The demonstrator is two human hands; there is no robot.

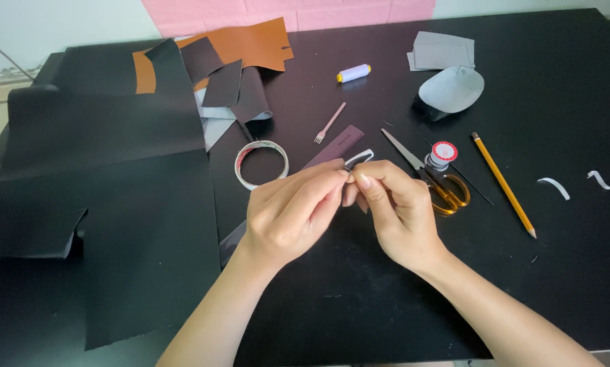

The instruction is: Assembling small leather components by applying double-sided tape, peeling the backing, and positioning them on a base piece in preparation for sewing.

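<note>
Both forearms reach in from the near edge, and the left hand (288, 214) and right hand (393, 211) meet above the black table (556, 272), thumbs and forefingers pinched shut on a small white strip (359, 158) that curls up just beyond the fingertips. It looks like a backing strip being peeled or folded, which calls for a firm pinch and a slow pull. Just left sits a tape roll (261, 163), right lie scissors (431, 177) and a pencil (503, 183), with dark leather sheets (115, 224) far left.
</note>
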